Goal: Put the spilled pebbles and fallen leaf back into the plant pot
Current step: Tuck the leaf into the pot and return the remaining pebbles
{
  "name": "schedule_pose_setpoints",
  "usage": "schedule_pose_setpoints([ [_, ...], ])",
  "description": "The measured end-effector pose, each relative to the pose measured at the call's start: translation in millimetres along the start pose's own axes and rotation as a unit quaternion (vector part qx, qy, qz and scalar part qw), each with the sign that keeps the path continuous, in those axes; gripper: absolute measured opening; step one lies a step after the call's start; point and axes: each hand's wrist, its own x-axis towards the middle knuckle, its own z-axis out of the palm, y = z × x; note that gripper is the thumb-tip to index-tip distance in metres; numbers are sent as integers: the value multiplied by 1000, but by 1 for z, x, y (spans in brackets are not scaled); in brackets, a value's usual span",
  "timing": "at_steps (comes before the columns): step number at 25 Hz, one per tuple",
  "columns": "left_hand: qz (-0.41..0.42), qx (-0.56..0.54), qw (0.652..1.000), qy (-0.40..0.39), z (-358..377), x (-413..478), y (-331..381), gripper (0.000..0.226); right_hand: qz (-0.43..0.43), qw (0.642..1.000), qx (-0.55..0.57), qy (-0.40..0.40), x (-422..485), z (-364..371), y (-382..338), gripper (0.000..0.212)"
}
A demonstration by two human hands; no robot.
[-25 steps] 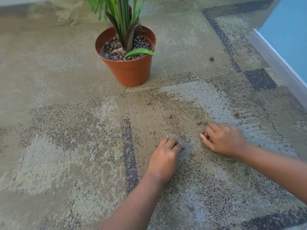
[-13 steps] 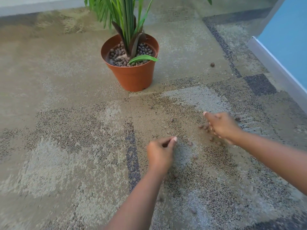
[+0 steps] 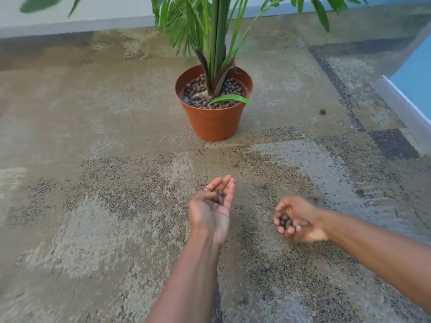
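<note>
Head view: left hand (image 3: pixel 211 213) palm-up, loosely cupped, few pebbles (image 3: pixel 219 198) in it. Right hand (image 3: pixel 299 221) curled round a clutch more. Strays on carpet (image 3: pixel 93 206). Leaf (image 3: pixel 231 99) lies across plant pot (image 3: pixel 214 123) rim; pot upright, beyond both hands.

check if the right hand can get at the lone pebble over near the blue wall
Probably not yet. Only bare carpet lies between the right hand and that pebble, but its fingers are curled round a handful of pebbles.
</note>
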Motion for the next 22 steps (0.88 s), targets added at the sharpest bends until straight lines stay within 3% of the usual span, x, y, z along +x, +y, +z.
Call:
schedule_pose_setpoints([
  [2, -14, -40, 999, 12, 2, 1, 5, 36, 20, 999, -18, 33, -5, 2, -8, 23],
  [5, -43, -85, 995, 14, 8, 0, 10, 43, -23, 998, 6, 50, -22, 8, -30, 20],
  [7, -47, -99, 994, -7, 24, -1, 19, 46, -114, 990, 63, 44, -42, 18, -58, 18],
  [10, -17, -82, 994, -63, 75, 14, 48, 49, -298, 933, 198, 19, -75, 42, -121, 15],
  [13, 18, -57, 995, -84, 153, 43, 85, 63, -411, 893, 182, 22, -93, 76, -194, 20],
  [17, 29, 43, 997, -59, 208, 53, 97, 65, -416, 897, 141, 49, -91, 104, -234, 43],
  [20, 16, 56, 995, -83, 180, 44, 96, 74, -429, 876, 181, 122, -76, 72, -194, 35],
  [22, 44, 102, 992, -58, 136, 33, 85, 64, -435, 861, 190, 183, -65, 39, -144, 34],
])
